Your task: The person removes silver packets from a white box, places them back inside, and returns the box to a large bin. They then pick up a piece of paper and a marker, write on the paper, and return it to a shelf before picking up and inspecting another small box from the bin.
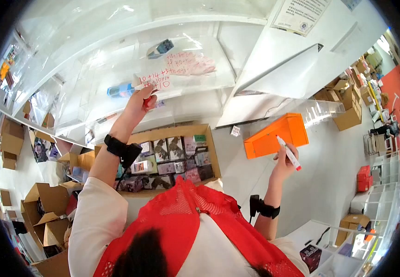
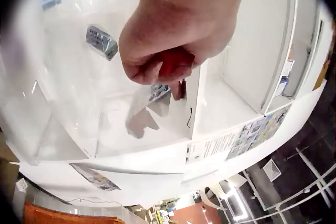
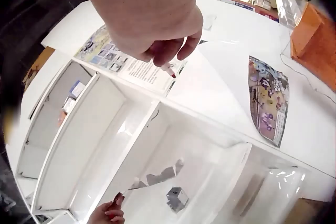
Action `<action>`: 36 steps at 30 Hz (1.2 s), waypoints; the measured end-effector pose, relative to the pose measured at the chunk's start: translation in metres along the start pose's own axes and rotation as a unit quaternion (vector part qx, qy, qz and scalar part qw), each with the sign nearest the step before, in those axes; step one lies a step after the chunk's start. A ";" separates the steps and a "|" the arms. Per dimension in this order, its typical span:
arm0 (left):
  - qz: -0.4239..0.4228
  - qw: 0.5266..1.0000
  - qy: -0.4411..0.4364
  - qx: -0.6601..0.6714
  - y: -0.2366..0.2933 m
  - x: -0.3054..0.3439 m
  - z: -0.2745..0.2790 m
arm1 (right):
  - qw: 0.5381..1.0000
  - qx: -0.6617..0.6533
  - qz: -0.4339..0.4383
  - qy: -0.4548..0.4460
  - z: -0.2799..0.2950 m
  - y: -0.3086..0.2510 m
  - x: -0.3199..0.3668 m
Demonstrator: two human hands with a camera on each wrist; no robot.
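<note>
Red handwriting, mostly numbers and plus signs, covered a ragged piece of paper (image 1: pixel 190 64) held out above a white shelf. The left hand (image 1: pixel 142 101) pinched the paper at its near edge, thumb and fingers curled in, with something small and red tucked in the grasp; whether that was a cap or another object could not be told. The paper looked thin and was gripped at one end only, so it could sag, fold or tear further if the fingers pulled, and a looser pinch could let it slip down among the goods. The small dark box (image 1: pixel 160 48) lay close to the paper and could be nudged by a careless sweep.

The right hand (image 1: pixel 285 159) was well apart from the paper, its fingers closed round a white marker (image 1: pixel 293 160), whose narrow red tip pointed away from the body. That tip seemed bare, so a brush against the white panel or a sleeve could leave a stray red mark, and a weak grip could drop the marker on the floor. Near that hand stood an orange bin (image 1: pixel 297 129), and below the left arm sat a cardboard box (image 1: pixel 214 152) packed with small packages
</note>
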State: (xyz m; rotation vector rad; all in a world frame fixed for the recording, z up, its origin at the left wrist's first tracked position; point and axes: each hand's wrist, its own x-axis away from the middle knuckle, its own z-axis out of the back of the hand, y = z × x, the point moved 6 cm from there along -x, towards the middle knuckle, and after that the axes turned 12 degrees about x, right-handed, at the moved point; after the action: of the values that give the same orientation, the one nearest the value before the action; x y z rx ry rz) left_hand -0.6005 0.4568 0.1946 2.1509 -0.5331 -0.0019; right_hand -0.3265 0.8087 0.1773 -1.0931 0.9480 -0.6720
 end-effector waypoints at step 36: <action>-0.046 0.803 0.484 -0.344 -0.059 -0.187 0.189 | 0.929 0.033 0.086 -0.359 -0.147 0.043 -0.181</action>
State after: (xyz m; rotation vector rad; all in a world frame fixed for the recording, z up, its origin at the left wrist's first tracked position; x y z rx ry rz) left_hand -0.7847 0.4109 -0.0008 1.2061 0.1817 0.7080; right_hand -0.5403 0.9120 0.1679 -1.0639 0.3727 -0.1237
